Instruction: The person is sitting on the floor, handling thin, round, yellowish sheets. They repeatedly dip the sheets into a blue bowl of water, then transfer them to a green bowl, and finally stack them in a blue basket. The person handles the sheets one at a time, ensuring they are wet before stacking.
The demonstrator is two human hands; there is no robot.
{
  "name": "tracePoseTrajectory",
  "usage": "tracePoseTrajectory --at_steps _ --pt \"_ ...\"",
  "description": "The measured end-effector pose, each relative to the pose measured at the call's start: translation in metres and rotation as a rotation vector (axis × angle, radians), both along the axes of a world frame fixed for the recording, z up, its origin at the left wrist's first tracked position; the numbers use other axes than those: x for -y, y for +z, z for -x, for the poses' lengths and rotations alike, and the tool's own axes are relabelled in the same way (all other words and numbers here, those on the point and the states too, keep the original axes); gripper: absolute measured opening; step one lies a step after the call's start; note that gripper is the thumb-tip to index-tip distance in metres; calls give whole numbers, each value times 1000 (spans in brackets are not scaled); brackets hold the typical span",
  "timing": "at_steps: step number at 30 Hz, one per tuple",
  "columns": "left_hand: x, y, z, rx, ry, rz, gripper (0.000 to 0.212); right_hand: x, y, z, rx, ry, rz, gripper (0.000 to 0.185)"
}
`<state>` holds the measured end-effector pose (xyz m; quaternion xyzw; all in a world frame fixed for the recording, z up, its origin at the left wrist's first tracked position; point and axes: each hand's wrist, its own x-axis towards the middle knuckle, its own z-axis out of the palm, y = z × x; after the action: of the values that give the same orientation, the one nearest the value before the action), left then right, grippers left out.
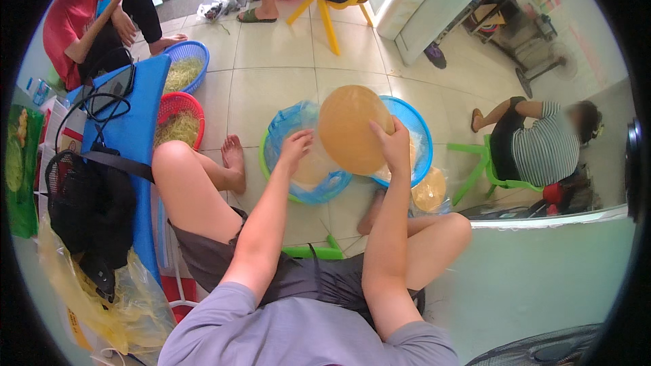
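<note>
My right hand (395, 145) grips the right edge of a round tan sheet (351, 129), apparently rice paper, with the thumb on its upper face. The sheet is held up in front of me and hides part of the baskets below. To its left, my left hand (297, 150) hovers with fingers slightly apart and nothing visible in them. Under that hand sits a green-rimmed basin (264, 155) lined with a blue plastic bag (290, 117), with a pale round shape inside. A blue plastic basket (421, 137) stands at right, partly covered, holding more pale sheets.
A clear-wrapped stack of tan rounds (430, 190) lies beside the blue basket. Left are a red basket (198, 112) and a blue basket (203, 68) of pale shreds, and a blue table (145, 127) with cables. A person (544, 142) sits right on a green chair (470, 149).
</note>
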<state>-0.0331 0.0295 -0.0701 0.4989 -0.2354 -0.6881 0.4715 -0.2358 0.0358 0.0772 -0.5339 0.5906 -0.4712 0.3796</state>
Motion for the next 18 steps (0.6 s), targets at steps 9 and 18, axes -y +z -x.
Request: tracePoseTrajectory --at_steps 9,18 --pt "0 7 3 -178 0 -272 72 0 -6 -21 -343 91 -8 24" --pt "5 -31 -27 -586 -65 -218 60 -12 -27 -62 -443 621 -27 18"
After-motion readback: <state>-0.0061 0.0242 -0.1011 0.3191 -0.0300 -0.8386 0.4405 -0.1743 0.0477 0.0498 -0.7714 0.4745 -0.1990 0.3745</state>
